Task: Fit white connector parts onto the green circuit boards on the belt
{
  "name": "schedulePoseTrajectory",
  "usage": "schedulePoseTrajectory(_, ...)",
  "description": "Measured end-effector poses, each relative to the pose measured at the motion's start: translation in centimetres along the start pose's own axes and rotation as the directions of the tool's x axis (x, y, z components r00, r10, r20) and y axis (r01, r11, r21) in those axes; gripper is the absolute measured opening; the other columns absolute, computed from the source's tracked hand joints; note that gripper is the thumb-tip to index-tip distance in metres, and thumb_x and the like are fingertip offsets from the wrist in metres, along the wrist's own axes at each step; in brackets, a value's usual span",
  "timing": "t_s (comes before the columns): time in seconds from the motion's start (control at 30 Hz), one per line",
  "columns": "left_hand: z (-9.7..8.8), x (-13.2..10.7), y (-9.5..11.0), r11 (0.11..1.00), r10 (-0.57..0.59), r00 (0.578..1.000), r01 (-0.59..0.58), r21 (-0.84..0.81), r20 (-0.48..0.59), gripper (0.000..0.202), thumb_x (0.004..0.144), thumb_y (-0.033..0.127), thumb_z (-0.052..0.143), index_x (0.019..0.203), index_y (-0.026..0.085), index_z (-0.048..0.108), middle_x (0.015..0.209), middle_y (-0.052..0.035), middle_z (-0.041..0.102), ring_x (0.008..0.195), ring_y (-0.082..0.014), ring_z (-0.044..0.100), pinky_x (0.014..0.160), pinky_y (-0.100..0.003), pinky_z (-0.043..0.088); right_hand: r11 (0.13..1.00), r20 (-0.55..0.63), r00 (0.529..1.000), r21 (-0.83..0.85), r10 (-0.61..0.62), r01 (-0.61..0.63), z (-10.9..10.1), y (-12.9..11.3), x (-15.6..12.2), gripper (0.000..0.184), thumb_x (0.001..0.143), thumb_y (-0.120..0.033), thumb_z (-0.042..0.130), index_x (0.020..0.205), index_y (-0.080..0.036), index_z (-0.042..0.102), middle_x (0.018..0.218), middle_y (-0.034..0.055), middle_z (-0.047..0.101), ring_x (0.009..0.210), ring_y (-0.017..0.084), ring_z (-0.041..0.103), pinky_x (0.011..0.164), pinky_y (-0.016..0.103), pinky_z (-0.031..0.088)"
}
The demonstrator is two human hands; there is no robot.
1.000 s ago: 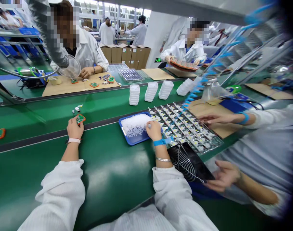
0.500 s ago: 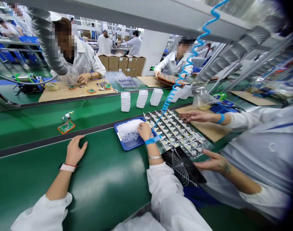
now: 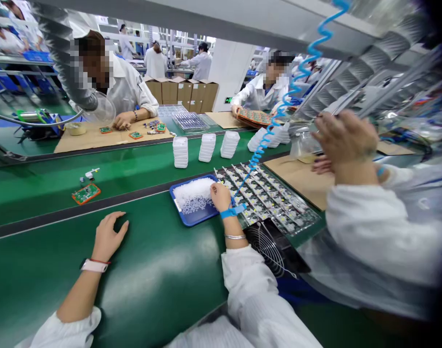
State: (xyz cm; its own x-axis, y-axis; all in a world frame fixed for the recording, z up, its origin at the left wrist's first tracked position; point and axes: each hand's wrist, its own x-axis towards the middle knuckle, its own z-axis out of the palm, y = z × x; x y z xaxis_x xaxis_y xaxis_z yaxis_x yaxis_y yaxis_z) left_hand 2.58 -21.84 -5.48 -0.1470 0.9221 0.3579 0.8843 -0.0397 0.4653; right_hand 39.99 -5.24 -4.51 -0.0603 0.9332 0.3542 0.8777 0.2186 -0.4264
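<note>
The right hand (image 3: pixel 221 197) rests at the near edge of a blue plastic tray (image 3: pixel 181 215) that is full of small white plastic bits (image 3: pixel 194 193). Its fingers curl down onto the bits, but they are partly hidden, so it is hard to tell if they have hold of one. The tray looks put there so the bits are easy to reach.

Left of the tray, the left hand (image 3: pixel 108 237) lies on the long green bench (image 3: pixel 159 270). Its fingers are spread open and hold nothing. The nearest thing to it is a small green circuit board with an orange edge (image 3: pixel 85 194), farther left of the tray and across a dark rail.

A blue wrist strap (image 3: pixel 232 210) on the right arm leads to a curly blue cord (image 3: pixel 255 157), which may keep static away from the parts. Just right of the tray lies a wide rack of small shiny boards (image 3: pixel 264 195). A black square fan with a wire guard (image 3: pixel 272 251) sits near it, maybe to blow air over them. Behind the tray stand stacks of white square cups (image 3: pixel 181 152). A co-worker's raised hand (image 3: pixel 346 140) and white sleeve (image 3: pixel 373 227) block part of the view to the right of the tray.
</note>
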Motion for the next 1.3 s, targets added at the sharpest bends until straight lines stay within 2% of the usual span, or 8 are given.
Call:
schedulePoseTrajectory(0.2,-0.2,0.0,0.3,1.0,0.009,1.0,-0.01,0.024,0.019,0.036,0.083,0.045,0.044,0.104,0.018,0.058,0.11,-0.0095,0.062,0.105,-0.0265,0.056,0.094,-0.041,0.042,0.979,0.018,0.998,0.196,0.059,-0.061,-1.3,0.1,-1.1,0.013,0.075,-0.016,0.05,0.076,-0.016,0.062,0.075,0.0074,0.066,0.069,0.018,0.058,0.07,0.03,0.046)
schedulePoseTrajectory(0.33,-0.3,0.0,0.6,1.0,-0.002,0.999,0.001,0.031,0.042,0.036,0.084,0.044,0.044,0.104,0.019,0.058,0.112,-0.0088,0.062,0.107,-0.0258,0.055,0.095,-0.04,0.041,0.957,0.131,0.991,0.289,-0.018,-0.021,-2.2,0.0,-3.0,0.012,0.076,-0.02,0.051,0.078,-0.016,0.062,0.072,0.0051,0.066,0.065,0.016,0.058,0.066,0.028,0.046)
schedulePoseTrajectory(0.43,-0.4,-0.1,0.8,0.999,-0.026,0.998,0.024,0.037,0.061,0.035,0.084,0.044,0.044,0.105,0.02,0.059,0.114,-0.0077,0.061,0.108,-0.0256,0.054,0.095,-0.041,0.04,0.957,0.22,0.971,0.288,-0.093,0.027,-2.6,0.0,-4.0,0.012,0.076,-0.019,0.051,0.078,-0.016,0.063,0.071,0.0045,0.066,0.064,0.015,0.057,0.065,0.027,0.045)
schedulePoseTrajectory(0.6,-0.4,-0.2,0.9,0.999,-0.031,0.997,0.027,0.044,0.076,0.034,0.084,0.043,0.045,0.104,0.019,0.06,0.115,-0.0074,0.061,0.108,-0.0253,0.054,0.095,-0.041,0.04,0.975,0.323,0.94,0.22,-0.108,0.037,-2.4,-0.4,-4.3,0.011,0.074,-0.016,0.051,0.074,-0.016,0.062,0.062,0.0017,0.061,0.056,0.014,0.053,0.059,0.026,0.042)
schedulePoseTrajectory(0.8,-0.4,-0.2,1.0,0.998,-0.047,0.995,0.043,0.052,0.09,0.035,0.084,0.043,0.045,0.105,0.02,0.06,0.117,-0.007,0.061,0.11,-0.0258,0.053,0.094,-0.042,0.04,0.974,0.32,0.94,0.22,-0.115,0.044,-2.3,-0.7,-4.3,0.009,0.072,-0.016,0.055,0.074,-0.017,0.064,0.065,0.0023,0.062,0.058,0.014,0.053,0.061,0.027,0.043)
schedulePoseTrajectory(1.0,-0.5,-0.2,1.2,0.998,-0.042,0.995,0.039,0.043,0.088,0.035,0.084,0.043,0.045,0.106,0.019,0.06,0.116,-0.0075,0.061,0.109,-0.0261,0.053,0.094,-0.042,0.04,0.965,0.236,0.955,0.233,-0.179,0.123,-3.3,-0.1,-4.6,0.021,0.074,-0.012,0.048,0.082,-0.016,0.066,0.08,0.0062,0.065,0.068,0.016,0.056,0.068,0.031,0.046)
schedulePoseTrajectory(1.17,-0.5,-0.2,1.1,0.998,-0.039,0.995,0.035,0.051,0.086,0.034,0.084,0.042,0.045,0.105,0.02,0.06,0.116,-0.0073,0.06,0.109,-0.0262,0.053,0.095,-0.042,0.039,0.954,0.27,0.931,0.237,-0.247,0.185,-3.4,-0.3,-4.6,0.025,0.072,-0.008,0.045,0.077,-0.016,0.068,0.081,0.0067,0.061,0.076,0.018,0.057,0.073,0.032,0.046)
schedulePoseTrajectory(1.3,-0.4,-0.2,1.0,0.998,-0.042,0.995,0.037,0.053,0.09,0.035,0.084,0.043,0.045,0.105,0.02,0.06,0.117,-0.0074,0.06,0.11,-0.0265,0.052,0.095,-0.042,0.039,0.966,0.29,0.93,0.193,-0.225,0.173,-3.2,-0.2,-4.5,0.026,0.07,-0.006,0.046,0.077,-0.017,0.068,0.082,0.0059,0.059,0.08,0.018,0.057,0.078,0.033,0.046)
